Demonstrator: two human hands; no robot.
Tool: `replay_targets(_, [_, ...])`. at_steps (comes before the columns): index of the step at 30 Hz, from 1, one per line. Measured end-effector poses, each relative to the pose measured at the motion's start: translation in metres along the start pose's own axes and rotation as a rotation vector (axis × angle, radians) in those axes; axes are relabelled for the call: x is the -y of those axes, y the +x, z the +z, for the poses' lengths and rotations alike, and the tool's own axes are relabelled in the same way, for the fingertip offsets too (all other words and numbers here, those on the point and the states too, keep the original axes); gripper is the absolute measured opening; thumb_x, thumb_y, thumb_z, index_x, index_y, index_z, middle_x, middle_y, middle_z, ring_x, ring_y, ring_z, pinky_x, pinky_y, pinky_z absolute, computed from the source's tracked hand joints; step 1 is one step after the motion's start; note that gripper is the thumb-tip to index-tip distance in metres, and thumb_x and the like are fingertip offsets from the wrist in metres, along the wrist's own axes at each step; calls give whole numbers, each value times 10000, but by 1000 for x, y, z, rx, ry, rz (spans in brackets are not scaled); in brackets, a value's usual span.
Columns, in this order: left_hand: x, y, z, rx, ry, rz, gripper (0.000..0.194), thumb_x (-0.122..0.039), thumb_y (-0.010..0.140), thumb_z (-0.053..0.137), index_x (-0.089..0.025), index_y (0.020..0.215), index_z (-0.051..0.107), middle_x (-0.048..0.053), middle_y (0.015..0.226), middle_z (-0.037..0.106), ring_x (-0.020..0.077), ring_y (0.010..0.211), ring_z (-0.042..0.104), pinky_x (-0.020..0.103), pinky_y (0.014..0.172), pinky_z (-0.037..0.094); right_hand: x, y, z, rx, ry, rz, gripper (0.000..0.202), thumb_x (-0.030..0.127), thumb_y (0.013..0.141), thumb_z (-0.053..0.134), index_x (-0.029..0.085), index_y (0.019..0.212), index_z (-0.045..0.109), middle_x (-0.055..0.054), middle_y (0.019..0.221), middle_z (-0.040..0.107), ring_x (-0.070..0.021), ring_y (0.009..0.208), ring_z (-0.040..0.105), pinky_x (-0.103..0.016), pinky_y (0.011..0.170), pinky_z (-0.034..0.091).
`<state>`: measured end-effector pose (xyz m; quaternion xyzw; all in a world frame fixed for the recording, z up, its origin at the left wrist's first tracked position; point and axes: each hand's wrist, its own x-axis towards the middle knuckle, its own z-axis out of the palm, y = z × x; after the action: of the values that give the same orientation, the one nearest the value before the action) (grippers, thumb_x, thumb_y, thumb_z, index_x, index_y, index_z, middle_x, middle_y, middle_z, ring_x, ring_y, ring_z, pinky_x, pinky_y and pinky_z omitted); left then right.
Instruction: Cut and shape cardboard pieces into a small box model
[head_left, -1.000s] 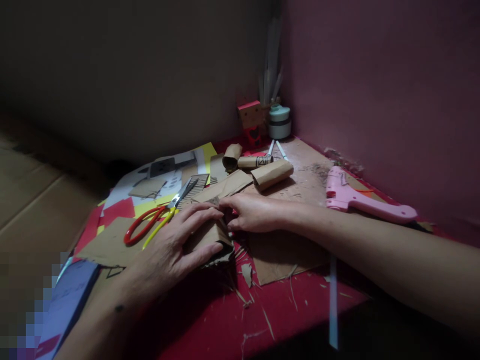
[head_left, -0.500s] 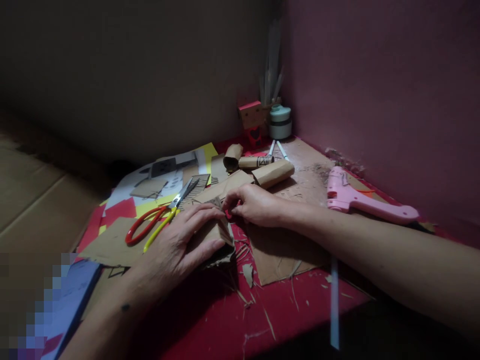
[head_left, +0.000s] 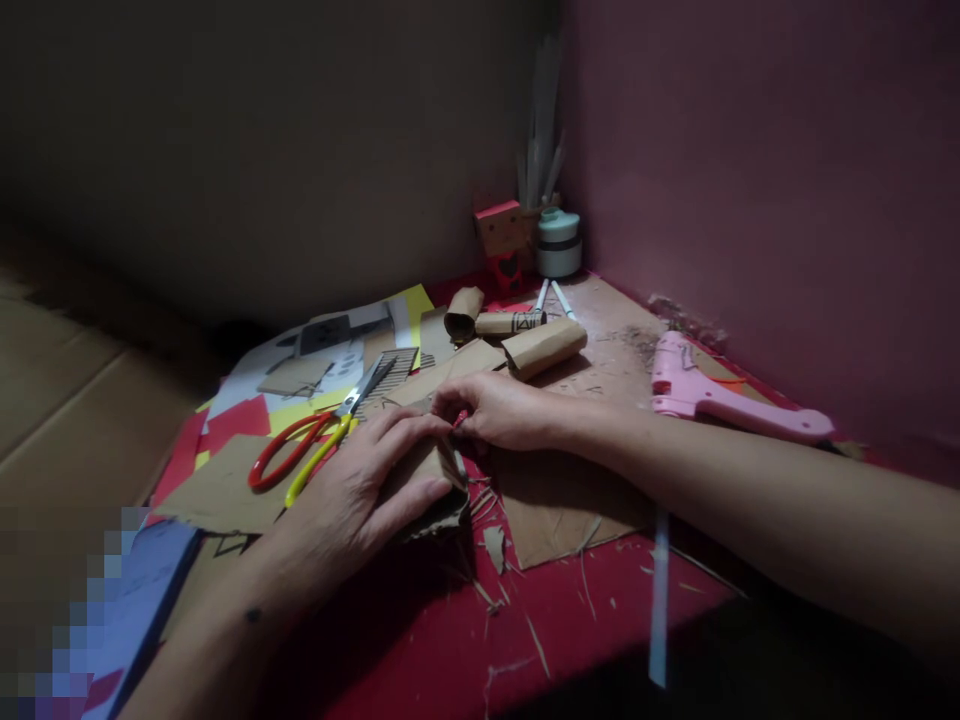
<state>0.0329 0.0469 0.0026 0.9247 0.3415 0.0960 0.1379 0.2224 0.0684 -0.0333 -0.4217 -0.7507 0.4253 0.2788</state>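
My left hand (head_left: 360, 480) is closed over a small cardboard box (head_left: 427, 475), its fingers along the top and its thumb on the near side. The box rests low over the red tabletop (head_left: 480, 640), its torn lower edge showing. At the far right corner of the box is my right hand (head_left: 495, 410), fingers curled together. Something small and red shows by its fingertips, but I cannot make out what it is. Beside my left hand lie scissors (head_left: 341, 415) with one red and one yellow handle, blades apart.
A pink glue gun (head_left: 735, 400) lies at the right, with a glue stick (head_left: 658, 610) hanging past the table edge. Behind my hands are cardboard rolls (head_left: 547, 348). A cardboard figure (head_left: 501, 240) and a lidded jar (head_left: 559, 243) stand in the corner. Cardboard shreds (head_left: 493, 548) litter the front.
My right hand has shifted slightly left, its fingers closer against the far side of the box. My left hand keeps its hold. The hanging glue stick has swung a little left.
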Motion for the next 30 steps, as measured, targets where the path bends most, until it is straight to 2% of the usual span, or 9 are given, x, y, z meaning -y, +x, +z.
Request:
replay_targets(5, [-1, 1, 0, -6, 6, -2, 338, -452, 865, 478, -297, 1165, 509, 40, 1248, 529, 258, 1142, 488, 398, 953, 425, 6, 9, -3, 42, -178, 34, 161, 70, 688, 521, 167, 784, 606, -3, 701, 604, -114, 631, 528, -226, 540, 368])
replay_targets(9, [-1, 0, -1, 15, 6, 0, 319, -442, 876, 465, -308, 1161, 515, 33, 1232, 524, 251, 1128, 488, 399, 946, 426, 11, 13, -5, 125, -148, 55, 149, 108, 749, 526, 164, 862, 606, 4, 657, 583, -105, 596, 512, -221, 528, 355])
replay_targets(14, [0, 0, -1, 14, 14, 6, 308, -434, 877, 468, -309, 1152, 527, 30, 1240, 503, 244, 1136, 482, 380, 951, 426, 6, 13, -2, 116, -112, 55, 174, 92, 759, 532, 165, 904, 595, 13, 642, 563, -103, 585, 506, -217, 536, 370])
replay_targets(20, [2, 1, 0, 8, 53, 20, 322, -431, 880, 453, -310, 1166, 537, 26, 1232, 502, 251, 1126, 494, 372, 939, 439, 7, 12, 0, 155, -53, 52, 148, 121, 800, 479, 156, 927, 546, 23, 658, 521, -74, 474, 458, -196, 438, 342])
replay_targets(24, [2, 1, -1, 9, 49, 31, 304, -425, 877, 466, -321, 1154, 533, 23, 1218, 501, 244, 1107, 499, 373, 924, 444, 7, 14, -1, 150, -156, 0, 156, 198, 816, 517, 149, 951, 578, -27, 787, 611, -116, 647, 541, -213, 544, 389])
replay_targets(27, [3, 0, -2, 24, 39, 42, 289, -417, 882, 467, -339, 1154, 526, 21, 1213, 490, 232, 1100, 498, 372, 927, 439, 6, 16, -1, 186, -162, -71, 219, 195, 818, 532, 153, 1027, 585, -49, 937, 643, -138, 793, 561, -218, 640, 404])
replay_targets(30, [4, 0, -2, 34, 55, 39, 318, -435, 858, 512, -352, 1165, 526, 21, 1217, 482, 239, 1095, 499, 371, 920, 441, 6, 18, 1, 183, -210, -81, 269, 182, 813, 530, 142, 1074, 579, -72, 995, 645, -160, 846, 566, -239, 688, 408])
